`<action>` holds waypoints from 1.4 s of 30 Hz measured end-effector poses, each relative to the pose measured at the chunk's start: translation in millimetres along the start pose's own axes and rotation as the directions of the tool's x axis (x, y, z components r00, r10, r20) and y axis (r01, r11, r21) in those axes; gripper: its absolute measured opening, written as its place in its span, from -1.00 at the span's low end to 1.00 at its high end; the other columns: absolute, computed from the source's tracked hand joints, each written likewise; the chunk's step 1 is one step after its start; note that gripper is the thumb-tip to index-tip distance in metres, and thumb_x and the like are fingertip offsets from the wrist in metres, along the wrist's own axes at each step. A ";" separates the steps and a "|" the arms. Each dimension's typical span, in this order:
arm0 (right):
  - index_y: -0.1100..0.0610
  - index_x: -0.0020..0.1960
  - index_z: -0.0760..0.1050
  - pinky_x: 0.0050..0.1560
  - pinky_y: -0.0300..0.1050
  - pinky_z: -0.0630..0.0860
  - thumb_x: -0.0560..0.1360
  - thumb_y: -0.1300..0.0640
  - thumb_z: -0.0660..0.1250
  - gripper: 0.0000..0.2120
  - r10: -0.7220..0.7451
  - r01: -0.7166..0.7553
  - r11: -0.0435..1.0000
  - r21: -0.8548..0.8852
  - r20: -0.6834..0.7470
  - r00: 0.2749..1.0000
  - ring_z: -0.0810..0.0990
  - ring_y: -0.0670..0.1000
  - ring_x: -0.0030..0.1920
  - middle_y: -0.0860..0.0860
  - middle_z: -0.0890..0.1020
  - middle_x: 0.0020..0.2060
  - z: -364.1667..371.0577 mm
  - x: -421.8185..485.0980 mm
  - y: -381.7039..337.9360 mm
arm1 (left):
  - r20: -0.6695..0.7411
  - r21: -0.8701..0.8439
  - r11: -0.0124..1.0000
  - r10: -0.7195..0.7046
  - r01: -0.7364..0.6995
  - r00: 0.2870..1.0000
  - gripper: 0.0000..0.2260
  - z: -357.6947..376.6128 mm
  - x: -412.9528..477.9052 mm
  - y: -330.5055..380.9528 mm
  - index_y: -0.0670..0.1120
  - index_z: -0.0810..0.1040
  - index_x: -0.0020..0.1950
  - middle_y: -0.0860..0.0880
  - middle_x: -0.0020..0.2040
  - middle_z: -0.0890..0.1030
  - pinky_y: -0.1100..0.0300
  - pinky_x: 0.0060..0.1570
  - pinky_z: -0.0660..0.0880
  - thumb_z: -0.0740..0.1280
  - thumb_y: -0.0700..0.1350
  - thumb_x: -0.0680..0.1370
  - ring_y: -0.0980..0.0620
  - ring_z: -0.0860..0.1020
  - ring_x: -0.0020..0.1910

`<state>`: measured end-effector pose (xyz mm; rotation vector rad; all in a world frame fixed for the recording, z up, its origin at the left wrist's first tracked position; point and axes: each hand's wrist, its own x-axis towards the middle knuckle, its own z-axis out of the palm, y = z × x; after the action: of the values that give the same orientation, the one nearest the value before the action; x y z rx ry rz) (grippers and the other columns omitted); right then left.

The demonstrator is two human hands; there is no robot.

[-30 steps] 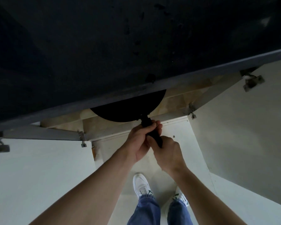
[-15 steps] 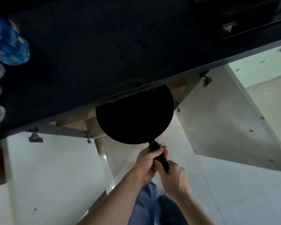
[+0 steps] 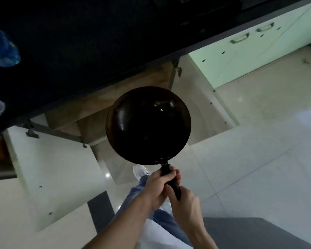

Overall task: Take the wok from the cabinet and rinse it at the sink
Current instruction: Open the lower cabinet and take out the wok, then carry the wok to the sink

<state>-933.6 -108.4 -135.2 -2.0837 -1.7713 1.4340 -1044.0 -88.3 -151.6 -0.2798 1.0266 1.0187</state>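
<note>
Since the wok (image 3: 148,125) hangs clear of the cabinet (image 3: 90,115), just in front of its opening, left hand (image 3: 156,187) and right hand (image 3: 186,206) both have fingers (image 3: 174,173) wrapped round the handle (image 3: 175,188) — advise keeping it level, swinging wide of the cabinet's doors (image 3: 48,164).

Nothing readable here, honestly. The blue bottle (image 3: 4,49) at the left edge has some kind of label with a yellowish spot on it, but it's way too blurred to make out any words or a brand.
</note>
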 end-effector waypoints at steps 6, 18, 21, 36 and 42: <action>0.03 -0.37 0.38 -0.50 -0.26 0.24 0.53 -0.19 0.25 -0.60 0.025 -0.020 0.996 0.088 -0.065 0.998 0.35 -0.11 -0.57 -0.05 0.45 -0.56 -18.8 -50.9 19.6 | 0.070 0.115 0.993 0.007 -0.015 0.998 -0.87 20.0 -42.4 -30.0 -0.26 0.46 0.08 -0.18 -0.11 0.60 0.18 -0.16 0.60 0.25 -0.40 0.56 -0.03 0.61 -0.21; 0.00 -0.42 0.33 -0.53 -0.27 0.24 0.53 -0.14 0.30 -0.59 -0.021 0.112 0.957 0.267 -0.322 0.946 0.36 -0.12 -0.58 -0.12 0.43 -0.64 -90.0 -86.9 -27.0 | 0.320 0.304 0.941 0.049 -0.152 0.946 -0.88 105.8 -88.3 -0.3 -0.25 0.47 0.03 -0.17 -0.12 0.63 0.13 -0.14 0.59 0.27 -0.40 0.54 -0.06 0.62 -0.21; 0.06 -0.40 0.39 -0.53 -0.24 0.25 0.53 -0.13 0.29 -0.59 -0.015 0.135 0.953 0.273 -0.402 0.916 0.35 -0.10 -0.56 -0.11 0.49 -0.60 -111.0 -69.9 -47.2 | 0.381 0.354 0.918 0.035 -0.181 0.924 -0.89 139.6 -82.4 23.3 -0.25 0.47 0.03 -0.15 -0.16 0.64 0.13 -0.14 0.59 0.26 -0.40 0.55 -0.06 0.61 -0.22; 0.09 -0.24 0.56 -0.44 0.03 0.45 0.48 -0.29 0.23 -0.54 0.273 0.069 0.885 0.461 -0.632 0.725 0.49 0.01 -0.50 0.02 0.59 -0.46 -182.2 -1.7 -105.6 | 0.523 0.644 0.753 -0.303 -0.136 0.797 -0.87 265.2 -16.7 87.5 -0.25 0.47 0.08 -0.16 -0.07 0.61 0.11 -0.09 0.59 0.29 -0.35 0.55 -0.04 0.62 -0.19; -0.02 -0.30 0.52 -0.49 -0.19 0.38 0.51 -0.24 0.25 -0.65 0.375 0.097 0.811 0.576 -0.640 0.670 0.41 -0.11 -0.54 -0.07 0.53 -0.50 -201.6 9.9 -78.5 | 0.480 0.744 0.663 -0.448 -0.080 0.755 -0.87 301.6 9.3 57.8 -0.26 0.47 0.10 -0.17 -0.04 0.61 0.12 -0.06 0.59 0.29 -0.34 0.56 -0.05 0.63 -0.14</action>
<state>-860.8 26.3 18.0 -2.0258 -0.7373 0.7666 -916.1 136.1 14.6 0.6009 0.6668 0.3564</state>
